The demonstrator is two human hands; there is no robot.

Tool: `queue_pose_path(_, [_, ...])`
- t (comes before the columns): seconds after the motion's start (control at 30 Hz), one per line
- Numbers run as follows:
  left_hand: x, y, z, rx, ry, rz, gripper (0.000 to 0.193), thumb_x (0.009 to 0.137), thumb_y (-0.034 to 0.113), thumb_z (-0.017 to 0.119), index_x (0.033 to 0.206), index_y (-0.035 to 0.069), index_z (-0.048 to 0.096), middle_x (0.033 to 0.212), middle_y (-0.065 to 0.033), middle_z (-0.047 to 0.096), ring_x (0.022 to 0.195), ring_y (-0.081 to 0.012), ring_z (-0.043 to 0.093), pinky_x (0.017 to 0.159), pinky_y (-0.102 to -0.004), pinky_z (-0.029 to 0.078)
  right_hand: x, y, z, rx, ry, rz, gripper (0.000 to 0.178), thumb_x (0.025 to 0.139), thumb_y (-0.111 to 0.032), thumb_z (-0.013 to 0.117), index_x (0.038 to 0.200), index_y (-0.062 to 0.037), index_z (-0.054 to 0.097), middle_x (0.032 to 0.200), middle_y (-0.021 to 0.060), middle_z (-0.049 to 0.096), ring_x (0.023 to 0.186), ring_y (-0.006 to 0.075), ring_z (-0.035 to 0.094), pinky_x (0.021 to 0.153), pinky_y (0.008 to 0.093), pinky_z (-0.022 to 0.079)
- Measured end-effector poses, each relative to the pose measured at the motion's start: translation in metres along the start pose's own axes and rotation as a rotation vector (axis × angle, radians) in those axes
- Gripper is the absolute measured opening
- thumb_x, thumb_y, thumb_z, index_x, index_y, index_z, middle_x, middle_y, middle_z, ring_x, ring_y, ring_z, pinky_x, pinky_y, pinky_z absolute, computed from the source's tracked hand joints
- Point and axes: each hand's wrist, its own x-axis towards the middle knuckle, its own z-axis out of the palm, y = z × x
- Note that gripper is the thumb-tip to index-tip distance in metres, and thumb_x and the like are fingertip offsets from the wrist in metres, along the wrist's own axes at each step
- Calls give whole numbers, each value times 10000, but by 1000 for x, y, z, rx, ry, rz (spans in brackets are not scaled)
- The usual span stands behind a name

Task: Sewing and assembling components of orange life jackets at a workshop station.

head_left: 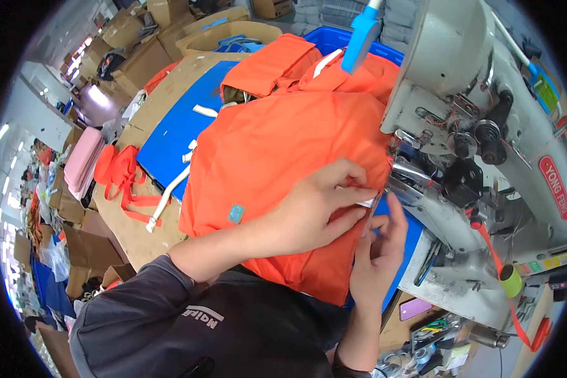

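Observation:
A large orange fabric piece [277, 145], with a small teal patch [236, 214] on it, spreads in front of me and runs up to the working end of an industrial sewing machine [422, 179]. Thumb and fingers of my left hand [321, 208] pinch the fabric's right edge. A small white piece [366, 203] shows at those fingertips. My right hand [382, 252] is beside it, palm toward me, with its fingers bent at the same edge and its thumb and forefinger close to the machine's metal arm. The needle area is partly hidden by the machine's parts.
Under the fabric lies a blue board [183, 126] on a brown tabletop [123, 217]. Red webbing [123, 170], a white strap [164, 201] and a pink folded stack [85, 160] sit at the left. A blue crate [353, 39] stands behind; a purple phone [416, 308] lies lower right.

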Motion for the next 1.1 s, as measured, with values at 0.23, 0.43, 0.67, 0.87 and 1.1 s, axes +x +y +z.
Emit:
queue_pose_path(0.23, [-5, -7, -2, 294, 79, 227, 487, 738, 173, 750, 1200, 124, 605, 1365, -59, 496, 1276, -269, 454, 990, -399, 403, 1, 14, -15, -254, -18, -36, 210, 880, 107, 456, 1056, 9, 517, 957, 73, 553, 765, 109, 535, 683, 216, 430])
queue_pose_path(0.43, [-8, -23, -4, 390, -37, 351, 486, 791, 225, 711, 1248, 143, 568, 1414, -41, 459, 1370, -275, 356, 1064, -465, 316, 4, 6, -6, -349, 13, -69, 134, 944, -66, 549, 842, 20, 537, 858, 71, 556, 706, 119, 463, 654, 245, 404])
queue_pose_path(0.67, [1, -67, -18, 472, -178, -51, 660, 931, 346, 528, 1504, 161, 255, 1572, -48, 216, 1445, -265, 207, 1138, -547, 167, 3, 10, -9, -405, 26, -59, 205, 945, -74, 564, 770, 18, 512, 756, 46, 518, 669, 104, 435, 612, 235, 374])
queue_pose_path(0.87, [23, -114, -25, 327, -74, 86, 474, 921, 309, 555, 1343, 102, 497, 1409, -96, 467, 1316, -278, 418, 1085, -507, 285, 1, 5, 8, -222, 122, -63, 245, 957, -88, 564, 743, 18, 511, 760, 16, 503, 689, 77, 407, 633, 217, 344])
queue_pose_path(1.1, [151, -108, -8, 22, 47, 334, 236, 883, 241, 603, 1028, 70, 679, 940, -138, 660, 924, -296, 597, 788, -399, 472, 0, 4, 4, -274, 112, -87, 242, 954, -92, 573, 747, 24, 524, 761, 23, 505, 697, 82, 417, 644, 216, 347])
